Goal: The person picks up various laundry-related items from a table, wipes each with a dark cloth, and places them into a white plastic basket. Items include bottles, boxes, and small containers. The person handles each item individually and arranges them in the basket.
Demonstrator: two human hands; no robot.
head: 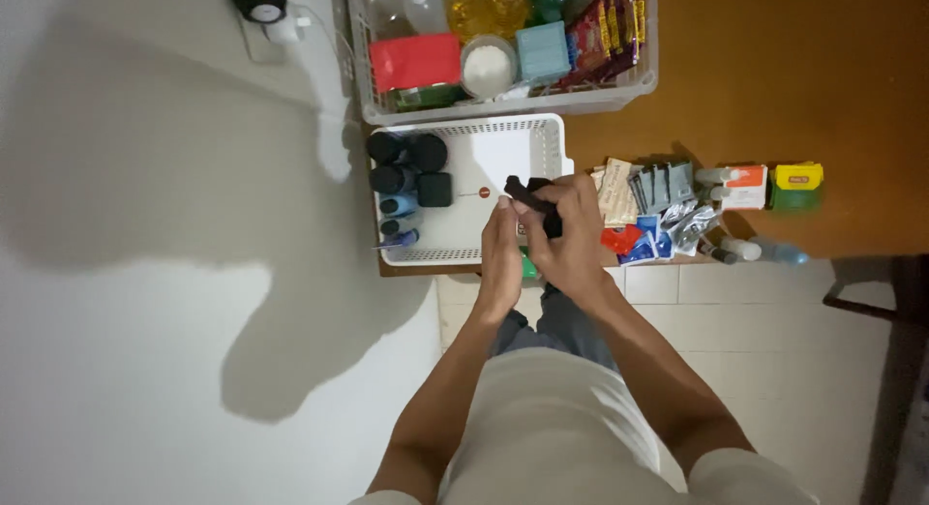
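Observation:
Both my hands meet over the near edge of a small white basket (542,142). My right hand (571,236) is closed around a small black object (530,193) whose end sticks out toward the basket. My left hand (500,255) touches the same object with its fingertips from the left side. Inside the basket's left part stand several dark round-capped bottles (406,162) and blue-tipped tubes (399,222). A green item (528,268) shows just under my hands.
A larger white basket (619,89) behind holds bottles, a red box, a white jar, a blue box and snack packets. On the brown table (774,70) to the right lie sachets (658,188), small boxes (747,186) and little bottles (740,247). White wall left, tiled floor below.

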